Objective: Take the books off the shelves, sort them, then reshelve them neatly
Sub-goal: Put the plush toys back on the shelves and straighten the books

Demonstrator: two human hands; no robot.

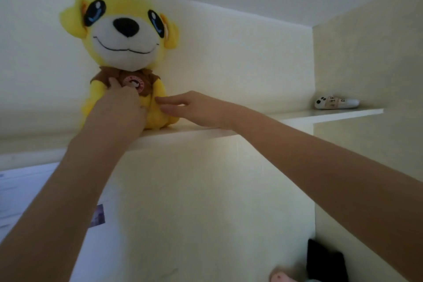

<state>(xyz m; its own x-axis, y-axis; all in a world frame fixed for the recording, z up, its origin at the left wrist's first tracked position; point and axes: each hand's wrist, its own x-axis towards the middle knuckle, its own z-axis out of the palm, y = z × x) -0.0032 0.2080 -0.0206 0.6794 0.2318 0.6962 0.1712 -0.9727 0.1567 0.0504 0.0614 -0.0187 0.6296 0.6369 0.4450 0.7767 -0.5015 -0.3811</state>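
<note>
- Shelf (297, 118): pale cream board set high on the wall, seen from below. It runs from the left edge across to the right-hand corner and ends in a short ledge there.
- Top face is mostly hidden at this angle; only the front lip and a thin strip of the surface show.
- Plush toy (123, 36): yellow, with a white muzzle, black nose, big blue eyes and a brown shirt with a round badge. It sits upright on the left part of the shelf, back against the wall.
- Left hand (121, 103): on the toy's front, back of the hand to the camera, fingertips up on the brown shirt just beside the badge. Can't tell whether it grips or only presses.
- Right hand (196, 107): fingers straight and loosely spread, reaching in from the right, fingertips touching the toy's side. Holding nothing.
- Both forearms cross the shelf's front edge and cover part of it.
- Small white item with black dots (336, 102): lies on its side on the far right ledge, well apart from the toy.
- Small photo (98, 215): stuck on the wall below the shelf, at the left.
- Dark object (325, 261): bottom right, too blurred to identify.
</note>
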